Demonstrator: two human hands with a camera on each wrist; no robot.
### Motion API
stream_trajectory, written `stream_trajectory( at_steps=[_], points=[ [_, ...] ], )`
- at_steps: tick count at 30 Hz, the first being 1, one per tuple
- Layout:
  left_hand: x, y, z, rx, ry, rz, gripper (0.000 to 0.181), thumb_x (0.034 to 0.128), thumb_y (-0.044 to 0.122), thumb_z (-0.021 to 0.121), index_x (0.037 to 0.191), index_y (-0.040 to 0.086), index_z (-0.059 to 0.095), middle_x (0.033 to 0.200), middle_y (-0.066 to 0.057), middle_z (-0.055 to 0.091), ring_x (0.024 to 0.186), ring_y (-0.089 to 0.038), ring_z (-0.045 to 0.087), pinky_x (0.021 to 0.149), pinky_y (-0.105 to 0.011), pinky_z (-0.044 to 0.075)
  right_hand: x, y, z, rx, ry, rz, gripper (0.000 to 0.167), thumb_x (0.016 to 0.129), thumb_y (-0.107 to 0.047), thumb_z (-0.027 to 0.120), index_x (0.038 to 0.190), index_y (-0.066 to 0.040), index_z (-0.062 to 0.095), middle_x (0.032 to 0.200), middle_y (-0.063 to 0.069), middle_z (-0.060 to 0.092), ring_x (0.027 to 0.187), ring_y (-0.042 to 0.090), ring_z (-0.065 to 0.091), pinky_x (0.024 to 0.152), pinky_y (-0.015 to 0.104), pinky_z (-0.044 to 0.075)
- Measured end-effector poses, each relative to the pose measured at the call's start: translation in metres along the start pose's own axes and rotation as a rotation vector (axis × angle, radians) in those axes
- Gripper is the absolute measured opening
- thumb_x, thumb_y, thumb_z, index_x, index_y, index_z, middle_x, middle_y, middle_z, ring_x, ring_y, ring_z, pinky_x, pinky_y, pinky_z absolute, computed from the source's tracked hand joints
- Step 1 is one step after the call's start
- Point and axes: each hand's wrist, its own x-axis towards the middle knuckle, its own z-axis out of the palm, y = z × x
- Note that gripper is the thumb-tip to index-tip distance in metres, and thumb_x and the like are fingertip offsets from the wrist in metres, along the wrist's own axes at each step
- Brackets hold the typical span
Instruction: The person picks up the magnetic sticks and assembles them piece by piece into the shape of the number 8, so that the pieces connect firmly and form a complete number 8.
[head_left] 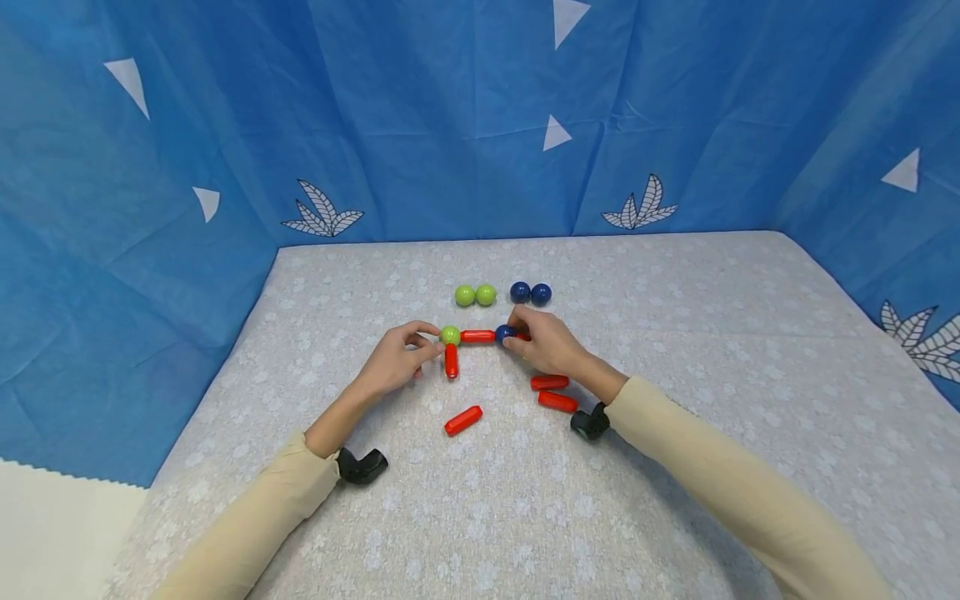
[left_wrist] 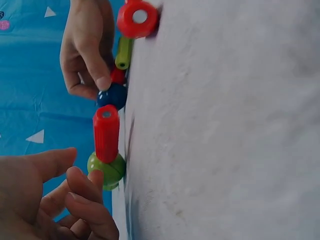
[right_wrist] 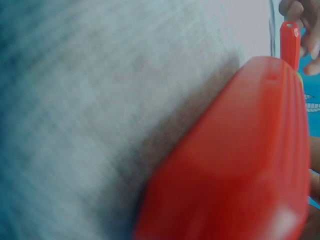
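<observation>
Tablecloth [head_left: 720,350]: left grip [head_left: 396,358] spread, right [head_left: 550,340] pinching blue ball [head_left: 503,334]; head view obscures green rod [left_wrist: 123,52].

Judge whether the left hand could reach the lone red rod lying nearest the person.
Most likely yes: in the head view, only patterned cloth shows between the left hand and that red rod.

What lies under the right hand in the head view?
The right hand pinches a blue ball; beside it, part of a red stick shows. The hand covers the stick's remainder.
</observation>
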Motion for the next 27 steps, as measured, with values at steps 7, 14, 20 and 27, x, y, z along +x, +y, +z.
stream_trajectory(
  at_steps=[7, 14, 20, 27],
  points=[
    [0.013, 0.001, -0.002, -0.019, 0.051, 0.010, 0.031, 0.0964, 0.019, 0.066, 0.123, 0.005, 0.062, 0.102, -0.013, 0.064, 0.055, -0.019, 0.052, 0.052, -0.028, 0.042, 0.000, 0.001, 0.001, 0.004, 0.003, -0.009, 0.017, 0.095, -0.015, 0.069, 0.106, -0.006, 0.060, 0.102, 0.010, 0.067, 0.087, 0.023, 0.059, 0.078, 0.039, 0.049],
    [0.025, 0.006, -0.007, -0.060, 0.086, 0.009, 0.032, 0.0960, 0.019, 0.066, 0.123, 0.003, 0.063, 0.109, -0.013, 0.061, 0.063, -0.025, 0.053, 0.054, -0.028, 0.041, 0.001, -0.001, 0.000, -0.021, 0.002, -0.034, 0.017, 0.094, -0.014, 0.069, 0.106, -0.006, 0.059, 0.101, 0.010, 0.067, 0.087, 0.023, 0.060, 0.078, 0.038, 0.050],
    [0.040, 0.018, -0.005, -0.039, 0.105, 0.001, 0.033, 0.0961, 0.020, 0.066, 0.124, 0.004, 0.063, 0.114, -0.011, 0.060, 0.071, -0.026, 0.055, 0.064, -0.031, 0.045, 0.001, -0.001, -0.001, -0.027, 0.005, -0.031, 0.017, 0.094, -0.014, 0.069, 0.105, -0.006, 0.059, 0.100, 0.009, 0.066, 0.086, 0.023, 0.060, 0.078, 0.039, 0.050],
    [0.070, 0.022, 0.002, -0.008, 0.097, 0.005, 0.036, 0.0964, 0.016, 0.066, 0.131, 0.007, 0.060, 0.126, -0.016, 0.057, 0.079, -0.028, 0.060, 0.070, -0.034, 0.050, 0.001, -0.002, 0.000, -0.016, 0.001, -0.020, 0.016, 0.094, -0.014, 0.069, 0.106, -0.006, 0.059, 0.101, 0.010, 0.067, 0.087, 0.022, 0.060, 0.078, 0.038, 0.050]
  ],
)
